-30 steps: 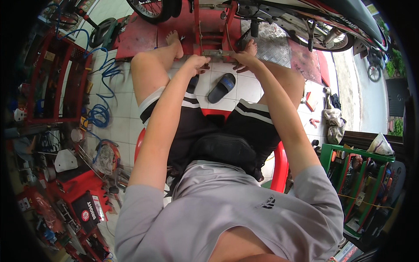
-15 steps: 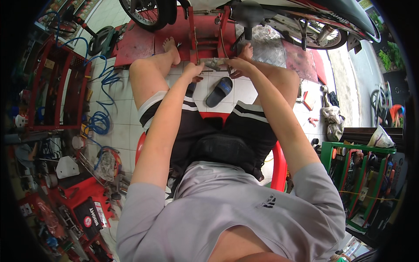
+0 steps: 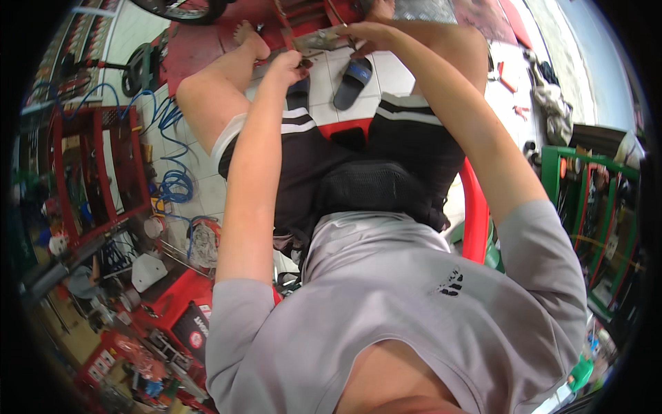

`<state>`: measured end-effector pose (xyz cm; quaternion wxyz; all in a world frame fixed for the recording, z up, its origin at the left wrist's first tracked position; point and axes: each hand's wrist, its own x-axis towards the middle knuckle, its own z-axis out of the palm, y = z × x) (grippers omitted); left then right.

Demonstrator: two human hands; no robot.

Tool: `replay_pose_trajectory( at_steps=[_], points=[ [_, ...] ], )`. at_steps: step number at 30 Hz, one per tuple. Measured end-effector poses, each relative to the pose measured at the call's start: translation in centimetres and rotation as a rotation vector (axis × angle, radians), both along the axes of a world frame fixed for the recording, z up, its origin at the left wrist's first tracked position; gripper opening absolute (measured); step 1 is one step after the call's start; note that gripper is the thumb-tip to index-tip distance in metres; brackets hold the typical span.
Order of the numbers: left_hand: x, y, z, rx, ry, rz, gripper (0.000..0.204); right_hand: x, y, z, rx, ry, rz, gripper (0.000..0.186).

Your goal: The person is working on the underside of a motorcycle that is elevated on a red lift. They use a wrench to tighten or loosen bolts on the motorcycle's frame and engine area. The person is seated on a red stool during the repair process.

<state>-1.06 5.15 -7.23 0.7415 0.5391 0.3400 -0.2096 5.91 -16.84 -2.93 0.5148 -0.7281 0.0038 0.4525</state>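
My left hand [image 3: 290, 68] is curled, fingertips pressed around something small that I cannot make out, at the left end of a dull metal crosspiece [image 3: 318, 38] on a red metal frame [image 3: 284, 17]. My right hand [image 3: 365, 38] is at the crosspiece's right end, fingers bent around a part they mostly hide. Below and between them lie dark slide sandals [image 3: 352, 86] on the tiles. My bare feet rest on a red platform [image 3: 193, 52] either side of the frame.
A motorcycle wheel [image 3: 176, 8] is at the top. To the left stand a red rack [image 3: 62, 172], a coiled blue hose [image 3: 176, 186] and cluttered tools [image 3: 148, 269]. A green rack [image 3: 552, 172] is right, near rags [image 3: 552, 110]. I sit on a red chair [image 3: 476, 228].
My view has tipped, carrying hands, frame and motorcycle upward in the picture, with most of the motorcycle now out of view. My hands are slightly farther apart, still at the crosspiece's ends.
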Motion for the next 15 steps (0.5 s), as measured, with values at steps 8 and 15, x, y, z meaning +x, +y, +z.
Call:
replay_pose_trajectory(
  at_steps=[8,15],
  points=[
    [1.3,1.1,-2.3,0.079,0.02,-0.011,0.018,1.5,1.1,-0.8,0.137,-0.091,0.01,0.045],
    [-0.3,-2.0,1.8,0.211,0.038,-0.221,0.031,2.2,0.3,-2.7,0.072,-0.055,0.094,0.056]
  ],
)
